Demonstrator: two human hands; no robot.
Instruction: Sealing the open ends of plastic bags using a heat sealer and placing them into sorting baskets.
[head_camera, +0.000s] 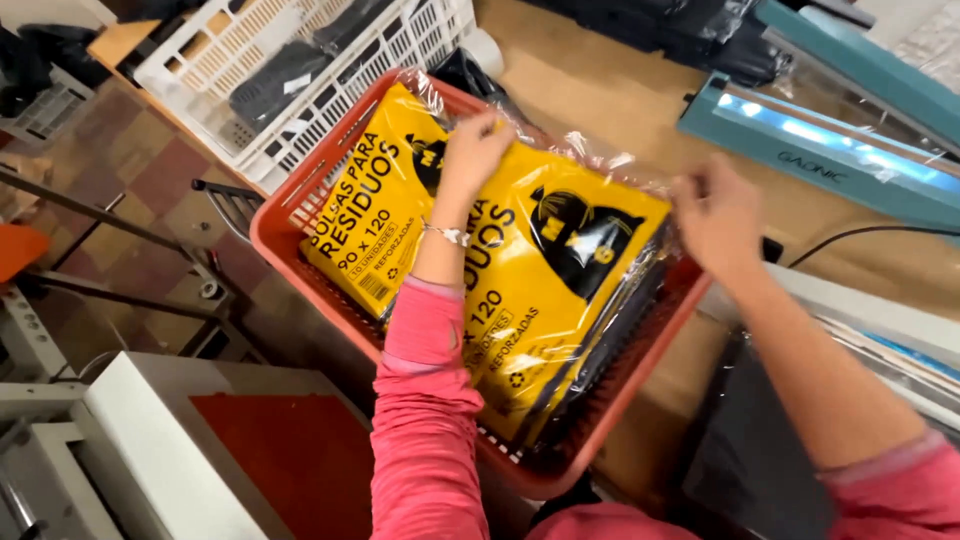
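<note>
Yellow bag packet gripped by both hands over red crate.

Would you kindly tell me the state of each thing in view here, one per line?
Yellow bag pack: sealed in clear plastic, lying on top in the basket.
Red basket: filled with packs, on the table.
White crate: holding dark items.
Teal heat sealer: arm closed.
Left hand: gripping the pack's top edge.
Right hand: pinching the pack's plastic at its right corner.
</note>
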